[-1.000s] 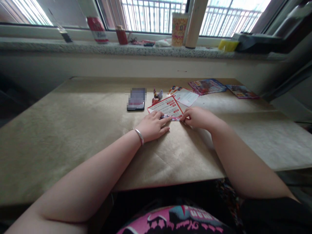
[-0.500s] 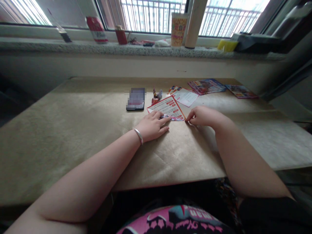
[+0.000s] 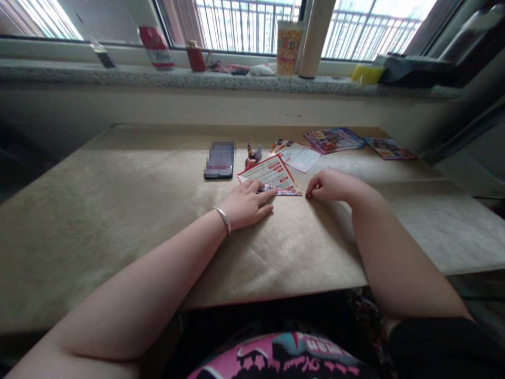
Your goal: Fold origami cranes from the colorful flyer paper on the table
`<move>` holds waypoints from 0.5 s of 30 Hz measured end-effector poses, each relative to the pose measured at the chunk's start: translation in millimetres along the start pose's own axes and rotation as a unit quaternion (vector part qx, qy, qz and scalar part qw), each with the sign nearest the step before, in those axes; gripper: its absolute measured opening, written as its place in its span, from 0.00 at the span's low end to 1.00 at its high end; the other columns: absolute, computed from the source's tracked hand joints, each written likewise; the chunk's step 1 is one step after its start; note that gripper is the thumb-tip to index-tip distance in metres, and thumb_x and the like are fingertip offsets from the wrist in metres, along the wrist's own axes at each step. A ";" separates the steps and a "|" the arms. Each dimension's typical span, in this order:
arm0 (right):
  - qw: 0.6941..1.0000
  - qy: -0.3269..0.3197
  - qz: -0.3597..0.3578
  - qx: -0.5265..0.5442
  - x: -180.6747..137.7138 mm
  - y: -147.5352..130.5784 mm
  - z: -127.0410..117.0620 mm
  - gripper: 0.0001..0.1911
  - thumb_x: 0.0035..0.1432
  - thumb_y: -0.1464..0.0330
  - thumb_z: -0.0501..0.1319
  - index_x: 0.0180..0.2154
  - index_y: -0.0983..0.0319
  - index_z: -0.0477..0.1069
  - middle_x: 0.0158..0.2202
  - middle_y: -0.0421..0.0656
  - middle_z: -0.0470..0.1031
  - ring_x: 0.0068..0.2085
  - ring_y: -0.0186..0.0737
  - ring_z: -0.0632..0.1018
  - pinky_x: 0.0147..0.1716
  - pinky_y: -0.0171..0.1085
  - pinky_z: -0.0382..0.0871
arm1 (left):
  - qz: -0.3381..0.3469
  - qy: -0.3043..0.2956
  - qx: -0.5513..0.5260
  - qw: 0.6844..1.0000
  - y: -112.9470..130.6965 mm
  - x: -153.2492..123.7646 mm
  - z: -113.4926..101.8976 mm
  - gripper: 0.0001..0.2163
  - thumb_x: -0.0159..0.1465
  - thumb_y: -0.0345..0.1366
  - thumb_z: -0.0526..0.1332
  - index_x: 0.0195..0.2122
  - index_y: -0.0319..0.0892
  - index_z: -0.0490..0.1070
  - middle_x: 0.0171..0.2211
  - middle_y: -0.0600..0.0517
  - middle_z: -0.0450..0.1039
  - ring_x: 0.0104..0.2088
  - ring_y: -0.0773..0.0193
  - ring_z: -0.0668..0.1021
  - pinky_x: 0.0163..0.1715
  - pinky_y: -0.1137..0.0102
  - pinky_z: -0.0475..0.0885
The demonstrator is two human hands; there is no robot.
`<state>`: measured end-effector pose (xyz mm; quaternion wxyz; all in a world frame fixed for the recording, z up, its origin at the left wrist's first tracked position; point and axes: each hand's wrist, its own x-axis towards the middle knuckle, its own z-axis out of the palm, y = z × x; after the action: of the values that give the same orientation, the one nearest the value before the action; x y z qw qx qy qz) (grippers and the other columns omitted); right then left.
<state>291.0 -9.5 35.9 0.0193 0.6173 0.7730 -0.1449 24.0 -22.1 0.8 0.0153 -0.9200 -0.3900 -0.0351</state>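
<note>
A printed sheet of paper [image 3: 272, 172] with red borders and red label boxes lies on the table, its near edge folded over into a narrow strip. My left hand [image 3: 249, 202], wearing a silver bangle, rests flat with fingers apart, its fingertips pressing on the folded strip. Just beyond the sheet's right corner is my right hand [image 3: 325, 187]. Its fingers are curled and drawn together, with the tips at the table and a small gap to the paper; nothing shows in them.
Behind the sheet stand a small folded paper figure [image 3: 253, 155] and another printed sheet [image 3: 302, 157]. A phone [image 3: 219, 160] lies to the left. Colourful printed leaflets [image 3: 335, 140] lie at the back right. A can [image 3: 157, 48] and a patterned cup [image 3: 289, 50] stand on the windowsill.
My right hand has slid slightly right, off the sheet's right corner, and let go of it. The left hand stays in place on the fold.
</note>
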 end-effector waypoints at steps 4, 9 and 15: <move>0.987 0.145 -0.065 0.012 1.6 -16.0 7.0 0.16 0.54 0.74 0.57 0.39 0.58 0.81 0.36 0.43 0.82 0.35 0.37 0.78 0.37 0.33 0.68 | 0.001 -0.001 0.007 1.000 0.2 0.3 0.1 0.24 0.69 0.49 0.50 0.65 0.50 0.59 0.57 0.44 0.63 0.57 0.52 0.65 0.59 0.60 0.59; 0.971 0.130 -0.203 0.004 2.2 -38.0 19.1 0.18 0.55 0.75 0.55 0.41 0.60 0.81 0.40 0.43 0.81 0.40 0.37 0.78 0.44 0.34 0.68 | 0.008 0.000 0.011 1.000 -0.4 -0.2 0.8 0.25 0.69 0.49 0.49 0.66 0.49 0.57 0.58 0.43 0.64 0.57 0.51 0.66 0.59 0.60 0.60; 0.969 0.100 -0.221 -0.048 0.6 -43.7 20.8 0.19 0.54 0.75 0.55 0.43 0.60 0.81 0.41 0.45 0.80 0.41 0.39 0.78 0.45 0.35 0.68 | 0.016 -0.003 0.023 1.000 0.3 -1.7 0.2 0.26 0.69 0.50 0.49 0.66 0.46 0.57 0.59 0.42 0.63 0.58 0.51 0.65 0.59 0.60 0.59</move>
<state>245.7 -22.6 24.6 -0.0609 0.4411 0.8942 -0.0455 23.0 -23.5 0.5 0.0359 -0.9255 -0.3762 -0.0235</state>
